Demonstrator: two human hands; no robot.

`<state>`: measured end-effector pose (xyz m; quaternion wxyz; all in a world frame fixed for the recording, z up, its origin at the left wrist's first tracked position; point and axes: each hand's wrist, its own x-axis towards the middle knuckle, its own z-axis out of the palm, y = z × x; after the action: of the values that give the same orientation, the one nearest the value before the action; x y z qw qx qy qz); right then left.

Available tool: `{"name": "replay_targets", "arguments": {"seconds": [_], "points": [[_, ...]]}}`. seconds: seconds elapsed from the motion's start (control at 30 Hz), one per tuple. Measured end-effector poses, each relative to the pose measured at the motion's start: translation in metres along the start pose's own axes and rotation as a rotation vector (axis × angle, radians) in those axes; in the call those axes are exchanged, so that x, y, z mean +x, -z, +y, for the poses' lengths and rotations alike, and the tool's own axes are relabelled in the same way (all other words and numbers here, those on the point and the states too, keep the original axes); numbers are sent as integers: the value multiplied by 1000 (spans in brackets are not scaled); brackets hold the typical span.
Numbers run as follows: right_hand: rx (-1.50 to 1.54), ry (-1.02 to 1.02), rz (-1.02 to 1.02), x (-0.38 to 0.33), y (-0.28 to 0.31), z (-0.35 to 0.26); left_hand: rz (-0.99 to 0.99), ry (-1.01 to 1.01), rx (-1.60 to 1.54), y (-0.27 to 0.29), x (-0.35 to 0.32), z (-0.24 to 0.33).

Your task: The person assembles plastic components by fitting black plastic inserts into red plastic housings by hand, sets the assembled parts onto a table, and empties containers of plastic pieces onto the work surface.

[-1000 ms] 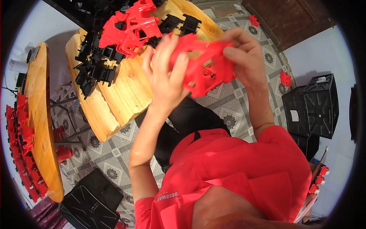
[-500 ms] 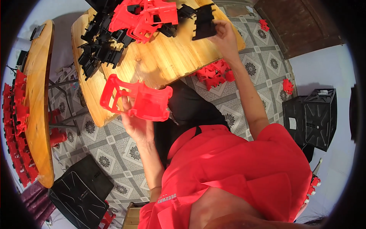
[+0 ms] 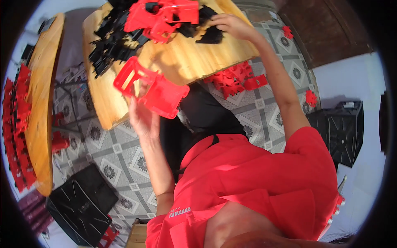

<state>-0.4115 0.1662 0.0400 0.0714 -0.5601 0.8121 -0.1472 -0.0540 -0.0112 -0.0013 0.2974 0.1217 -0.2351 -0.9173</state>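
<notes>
My left hand (image 3: 144, 118) is closed on a red plastic housing (image 3: 165, 95), an open-framed shell with a rectangular window at one end. The housing is held tilted above the near edge of the wooden table (image 3: 186, 62). Over the table's far right part is my right hand (image 3: 235, 27), its fingers stretched out to the left beside a black plastic piece (image 3: 206, 13). A flat black plastic plate (image 3: 210, 36) is just below those fingers, apparently on the tabletop. More red housings (image 3: 161, 18) are piled next to black plastic parts (image 3: 111, 51) on the table.
Red parts (image 3: 231, 80) lie heaped on the patterned floor beyond the near table edge. A second wooden table (image 3: 43, 103) stands at left, with rows of red parts (image 3: 18, 128) beside it. Black crates stand at lower left (image 3: 80, 208) and right (image 3: 341, 132).
My right hand has moved left and lower over the table; the black plate it held up is now below its fingers. My left hand has tilted the red housing and shifted slightly.
</notes>
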Motion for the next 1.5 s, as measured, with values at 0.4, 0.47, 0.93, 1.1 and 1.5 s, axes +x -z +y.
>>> {"name": "replay_targets", "arguments": {"seconds": [0.4,0.47,0.93,1.1,1.5], "points": [[540,-136,346,-70,-9,-111,-26,-101,25,3,12,-2],[466,-85,435,-73,-6,-175,-46,-122,41,-1,9,-2],[195,277,646,-36,-52,-240,-14,-147,114,-18,-2,-2],[206,302,563,-30,-51,-235,61,-297,259,-16,7,-12],[1071,216,110,-20,-64,-234,2,-746,735,-49,-22,33]]}}
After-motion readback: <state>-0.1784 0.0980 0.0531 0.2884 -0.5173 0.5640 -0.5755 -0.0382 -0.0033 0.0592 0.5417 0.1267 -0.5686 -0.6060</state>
